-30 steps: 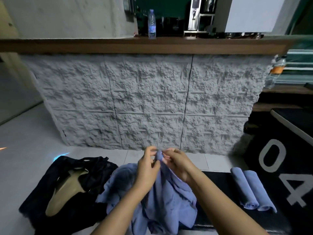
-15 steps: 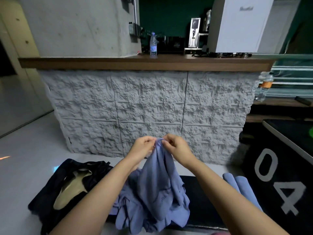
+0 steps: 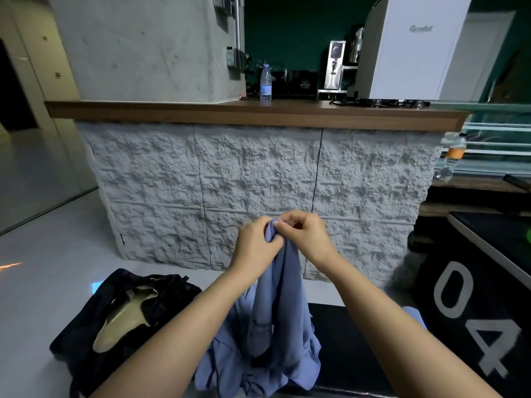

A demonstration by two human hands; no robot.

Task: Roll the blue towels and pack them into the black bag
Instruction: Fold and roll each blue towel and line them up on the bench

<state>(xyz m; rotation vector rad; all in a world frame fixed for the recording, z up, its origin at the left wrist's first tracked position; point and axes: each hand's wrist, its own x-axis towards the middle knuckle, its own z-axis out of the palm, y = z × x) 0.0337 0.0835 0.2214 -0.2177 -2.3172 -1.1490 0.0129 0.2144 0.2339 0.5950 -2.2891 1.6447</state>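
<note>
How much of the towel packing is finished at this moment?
Done: nothing shows packed; the open black bag shows only tan lining. In hand: left hand and right hand pinch one blue towel by its top edge, unrolled. Left: rolling it, the blue heap below, then packing.

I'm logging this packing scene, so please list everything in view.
blue towel: one, blue, hanging from both hands over blue heap
second blue towel: one, blue, partly hidden beyond right forearm
black bag: one, black with beige lining, floor left
black mat: one, black, under towels
counter: one, wood top, grey stone front
water bottle: one, clear, on counter
white appliance: one, white, counter right
orange-label bottle: one, clear, shelf right
left hand: one, pinching towel top
right hand: one, pinching towel top
</note>
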